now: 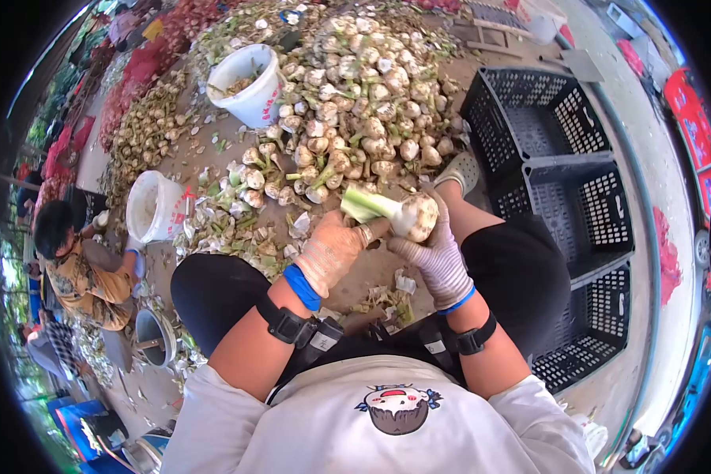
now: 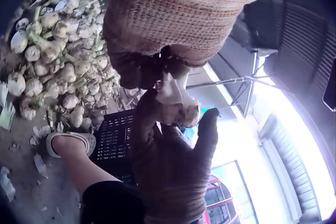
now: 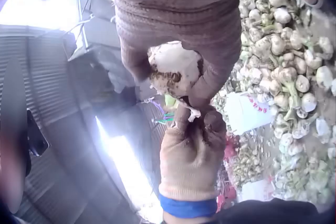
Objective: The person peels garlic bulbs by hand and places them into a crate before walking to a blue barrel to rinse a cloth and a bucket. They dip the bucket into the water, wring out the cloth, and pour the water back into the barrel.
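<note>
Between my two gloved hands is a garlic bulb with a thick pale-green stem pointing left. My right hand, in a striped glove, curls its fingers and thumb around the bulb; its dirty root end shows between them in the right wrist view. My left hand, in an orange-and-white glove, pinches the loose papery skin at the stem side of the bulb. Its fingertips lie close to those of the right hand.
A big heap of garlic bulbs lies ahead, with peelings nearer left. White buckets stand left of it. Black crates line the right side. Another person sits at far left.
</note>
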`<state>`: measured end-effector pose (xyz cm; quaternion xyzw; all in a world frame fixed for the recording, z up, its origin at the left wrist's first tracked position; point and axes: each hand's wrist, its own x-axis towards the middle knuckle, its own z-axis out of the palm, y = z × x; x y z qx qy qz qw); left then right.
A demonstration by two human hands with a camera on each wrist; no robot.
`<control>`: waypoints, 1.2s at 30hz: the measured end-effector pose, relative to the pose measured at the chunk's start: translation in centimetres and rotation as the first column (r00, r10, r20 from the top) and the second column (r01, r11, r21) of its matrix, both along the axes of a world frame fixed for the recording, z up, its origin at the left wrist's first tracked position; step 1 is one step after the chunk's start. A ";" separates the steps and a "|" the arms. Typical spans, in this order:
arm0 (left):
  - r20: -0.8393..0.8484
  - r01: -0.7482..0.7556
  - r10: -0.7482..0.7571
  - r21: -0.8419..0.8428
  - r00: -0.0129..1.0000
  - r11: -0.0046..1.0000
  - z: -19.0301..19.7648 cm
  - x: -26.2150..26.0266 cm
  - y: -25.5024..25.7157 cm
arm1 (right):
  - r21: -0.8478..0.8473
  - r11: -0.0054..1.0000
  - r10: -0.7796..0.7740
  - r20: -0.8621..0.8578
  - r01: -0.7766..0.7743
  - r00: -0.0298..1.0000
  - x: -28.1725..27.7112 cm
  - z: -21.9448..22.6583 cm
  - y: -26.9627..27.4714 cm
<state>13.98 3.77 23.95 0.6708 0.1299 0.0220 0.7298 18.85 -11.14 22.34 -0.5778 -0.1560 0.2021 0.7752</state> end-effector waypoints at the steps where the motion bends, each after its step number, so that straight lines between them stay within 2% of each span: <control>1: -0.012 0.035 -0.034 0.054 0.999 0.998 0.0 0.2 -0.4 | 0.004 1.000 -0.019 -0.012 0.019 1.000 0.5 -0.3 -0.7; 2: 0.025 0.056 -0.067 0.293 0.997 0.954 -0.5 0.5 -0.7 | 0.112 0.991 0.108 -0.277 -0.080 0.955 1.2 -0.5 -1.6; 3: -0.073 0.039 -0.020 0.279 0.997 0.959 0.6 1.0 -1.6 | 0.245 0.959 0.253 -0.502 -0.144 0.827 2.1 -0.8 -2.8; 4: -0.171 0.020 0.026 0.265 0.985 0.964 1.6 1.5 -2.6 | 0.342 0.891 0.443 -0.510 -0.299 0.737 3.2 -2.7 -4.0; 5: -0.177 0.035 0.013 0.266 0.984 0.963 1.6 1.7 -3.2 | 0.420 0.791 0.611 -0.495 -0.446 0.618 4.3 -4.7 -5.2; 6: -0.153 0.140 -0.108 0.212 0.982 0.967 1.6 1.8 -3.4 | 0.299 0.921 0.386 -0.596 -0.251 0.705 3.7 -4.2 -4.4; 7: -0.124 0.245 -0.227 0.159 0.966 0.957 1.6 1.8 -3.5 | 0.158 0.981 0.187 -0.564 -0.117 0.805 3.3 -3.1 -4.1; 8: -0.174 0.334 -0.300 0.215 0.938 0.918 2.0 1.6 -3.3 | 0.010 1.000 0.022 -0.377 -0.020 0.926 3.0 -2.2 -4.4; 9: -0.181 0.342 -0.307 0.216 0.934 0.915 2.1 1.5 -3.0 | -0.089 0.995 -0.063 -0.196 0.046 0.979 2.9 -1.6 -4.7; 10: -0.180 0.368 -0.374 -0.066 0.910 0.928 2.3 1.3 -2.6 | -0.123 0.990 -0.078 -0.077 0.068 0.994 2.7 -1.2 -5.0; 11: -0.159 0.360 -0.431 -0.342 0.888 0.868 2.5 1.2 -2.4 | -0.107 0.993 -0.047 0.015 0.048 0.999 2.7 -0.8 -5.3; 12: -0.096 0.420 -0.469 -0.316 0.878 0.851 4.6 1.2 -2.9 | -0.104 0.994 -0.042 0.016 0.043 0.999 2.7 -0.4 -5.5; 13: -0.097 0.417 -0.465 -0.314 0.880 0.853 4.7 1.4 -2.1 | 0.184 0.983 0.074 -0.302 -0.018 0.950 2.6 0.1 -5.8; 14: -0.205 0.471 -0.481 -0.097 0.852 0.877 4.6 1.8 -0.7 | 0.458 0.889 0.264 -0.544 0.018 0.797 2.4 0.4 -6.0; 15: -0.314 0.521 -0.466 0.120 0.827 0.845 4.2 2.0 0.2 | 0.435 0.888 0.200 -0.656 0.149 0.728 2.3 0.7 -6.3; 16: -0.104 0.328 -0.312 0.233 0.944 0.915 3.3 1.8 0.4 | 0.568 0.811 0.367 -0.683 0.143 0.632 2.7 -0.9 -6.7; 17: -0.110 0.325 -0.307 0.234 0.945 0.916 2.3 1.8 0.7 | 0.683 0.712 0.527 -0.673 0.162 0.520 3.1 -2.6 -7.2; 18: -0.018 0.185 -0.200 0.469 0.980 0.864 1.5 2.0 0.8 | 0.682 0.712 0.529 -0.675 0.164 0.514 3.5 -2.6 -7.2; 19: 0.039 0.113 -0.165 0.570 0.986 0.814 0.9 2.1 0.9 | 0.615 0.788 0.521 -0.644 -0.027 0.560 3.8 -2.5 -7.3; 20: 0.096 0.031 -0.126 0.662 0.987 0.749 0.6 2.3 0.8 | 0.496 0.865 0.421 -0.636 -0.075 0.647 3.6 -2.0 -6.6; 21: 0.097 0.051 -0.086 0.319 0.992 0.946 0.5 2.7 0.0 | 0.354 0.929 0.320 -0.613 -0.111 0.722 3.3 -1.1 -5.9; 22: 0.076 0.058 -0.052 -0.078 0.996 0.995 0.2 3.1 -1.2 | 0.297 0.952 0.246 -0.612 -0.071 0.752 3.2 -1.0 -5.2; 23: 0.036 0.047 -0.034 -0.467 0.999 0.883 -0.1 3.5 -2.4 | 0.234 0.972 0.165 -0.609 -0.023 0.776 3.1 -1.1 -4.9; 25: -0.151 -0.098 0.001 -0.640 0.989 0.762 1.3 4.0 -4.1 | 0.267 0.962 0.139 -0.663 0.059 0.735 3.9 -3.3 -4.7; 26: -0.223 -0.110 -0.089 -0.745 0.971 0.658 1.3 4.0 -4.0 | 0.291 0.945 0.126 -0.747 0.150 0.653 4.2 -4.7 -5.0; 27: -0.265 -0.142 -0.083 -0.726 0.961 0.673 2.5 3.7 -4.9 | 0.307 0.921 0.125 -0.816 0.241 0.564 4.6 -6.1 -5.5; 28: -0.306 -0.173 -0.076 -0.706 0.949 0.687 3.8 3.4 -5.8 | 0.421 0.845 0.234 -0.846 0.330 0.479 5.1 -6.3 -6.1; 29: -0.302 -0.161 -0.089 -0.709 0.949 0.687 3.2 2.9 -5.9 | 0.498 0.748 0.348 -0.857 0.439 0.379 5.6 -6.3 -6.6; 31: -0.336 -0.132 -0.265 -0.808 0.904 0.574 0.7 2.5 -5.3 | 0.542 0.728 0.343 -0.819 0.420 0.461 5.7 -5.4 -7.2; 33: -0.284 -0.087 -0.424 -0.900 0.860 0.427 0.3 2.8 -4.7 | 0.558 0.699 0.349 -0.812 0.447 0.468 5.9 -6.3 -7.4; 35: -0.495 -0.185 -0.446 -0.796 0.745 0.576 1.4 3.1 -4.8 | 0.568 0.676 0.362 -0.811 0.471 0.459 6.2 -7.4 -7.7; 36: -0.481 -0.175 -0.570 -0.844 0.666 0.508 -0.8 2.7 -3.8 | 0.586 0.638 0.404 -0.807 0.500 0.431 6.6 -7.1 -8.1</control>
